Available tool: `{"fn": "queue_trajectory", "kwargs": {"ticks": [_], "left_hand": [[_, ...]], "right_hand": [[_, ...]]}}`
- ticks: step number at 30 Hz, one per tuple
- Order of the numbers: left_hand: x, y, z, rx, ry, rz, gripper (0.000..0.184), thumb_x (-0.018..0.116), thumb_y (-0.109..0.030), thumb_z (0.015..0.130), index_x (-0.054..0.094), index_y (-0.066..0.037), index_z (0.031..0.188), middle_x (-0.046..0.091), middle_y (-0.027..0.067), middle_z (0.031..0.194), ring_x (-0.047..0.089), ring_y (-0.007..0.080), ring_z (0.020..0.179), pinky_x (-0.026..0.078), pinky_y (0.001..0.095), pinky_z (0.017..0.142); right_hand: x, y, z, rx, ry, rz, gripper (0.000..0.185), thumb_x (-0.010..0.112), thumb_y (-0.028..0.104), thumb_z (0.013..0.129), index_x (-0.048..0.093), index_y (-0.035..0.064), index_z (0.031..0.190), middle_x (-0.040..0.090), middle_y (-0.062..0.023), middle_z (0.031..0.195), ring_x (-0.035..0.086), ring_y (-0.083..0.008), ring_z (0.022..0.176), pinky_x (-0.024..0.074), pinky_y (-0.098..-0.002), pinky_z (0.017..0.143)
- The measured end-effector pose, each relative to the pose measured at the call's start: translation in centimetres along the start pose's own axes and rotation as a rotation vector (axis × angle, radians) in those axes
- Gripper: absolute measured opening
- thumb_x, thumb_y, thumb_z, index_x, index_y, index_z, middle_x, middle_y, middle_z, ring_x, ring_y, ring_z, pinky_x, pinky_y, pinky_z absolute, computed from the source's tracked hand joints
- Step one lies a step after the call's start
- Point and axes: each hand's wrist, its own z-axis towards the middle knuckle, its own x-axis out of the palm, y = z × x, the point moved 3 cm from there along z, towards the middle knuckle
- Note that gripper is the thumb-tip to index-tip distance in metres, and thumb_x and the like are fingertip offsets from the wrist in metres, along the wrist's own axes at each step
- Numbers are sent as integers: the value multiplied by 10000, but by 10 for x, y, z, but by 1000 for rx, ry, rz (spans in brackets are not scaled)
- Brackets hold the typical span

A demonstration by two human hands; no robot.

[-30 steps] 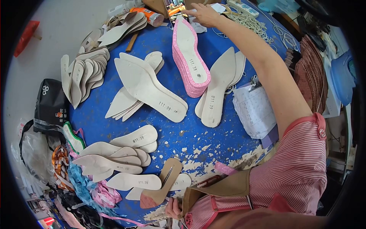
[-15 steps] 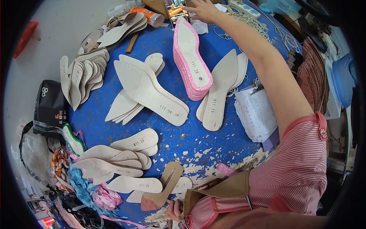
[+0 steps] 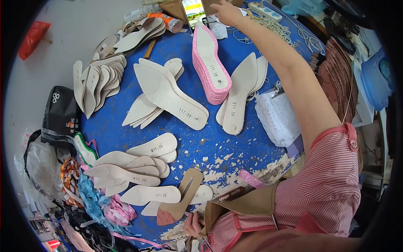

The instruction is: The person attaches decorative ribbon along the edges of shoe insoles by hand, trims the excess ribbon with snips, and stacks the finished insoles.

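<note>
My right hand is stretched out at the top, its fingers extended just right of an upright phone with a lit screen, apart from it. Below the phone stands a stack of pink-edged insoles stamped 111.39. My left hand is low down by the apron, its fingers curled; what they hold, if anything, is hidden. Just above it lies a tan insole with a reddish pointed end and a dark slot, across pale insoles.
More pale insoles lie in piles at the centre, right, left and lower left of the blue table. A clipboard with papers is beside my right arm. Coiled cord and coloured ribbons lie around.
My right hand has drawn slightly right, off the phone, whose screen picture has changed. The whole view has shifted a little. My left hand stays by the apron.
</note>
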Motion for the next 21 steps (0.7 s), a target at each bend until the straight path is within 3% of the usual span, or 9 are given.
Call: {"fn": "queue_trajectory", "kwargs": {"ticks": [2, 6, 14, 21], "left_hand": [[-10, 1, -1, 28, 9, -10, 306, 617, 3, 719, 682, -111, 996, 657, 86, 1028, 581, 232, 840, 453, 331, 789], [-21, -4, 5, 66, 60, -26, 304, 620, 13, 710, 690, -102, 983, 668, 85, 1011, 593, 226, 820, 461, 323, 772], [-12, -5, 7, 5, 94, -51, 310, 594, 38, 682, 703, -106, 934, 683, 83, 959, 600, 232, 807, 463, 324, 769], [-19, -18, 6, -48, 2, -59, 330, 577, 39, 660, 698, -99, 935, 679, 79, 975, 599, 247, 810, 462, 334, 775]], "right_hand": [[-15, 9, -12, 36, 6, -14, 346, 542, 179, 827, 551, 151, 1172, 564, -183, 1025, 589, -391, 885, 490, -473, 756], [-46, 24, -29, 125, 116, -77, 490, 568, 103, 837, 528, 215, 1313, 561, -126, 1165, 600, -311, 1017, 516, -392, 848], [-45, 17, -29, 99, 185, -45, 394, 570, 110, 811, 623, 172, 1197, 621, -120, 1101, 624, -305, 980, 525, -382, 823], [-132, 89, -79, 229, 206, 271, 266, 597, 184, 792, 704, 97, 1020, 697, -88, 941, 656, -274, 846, 524, -358, 778]]}}
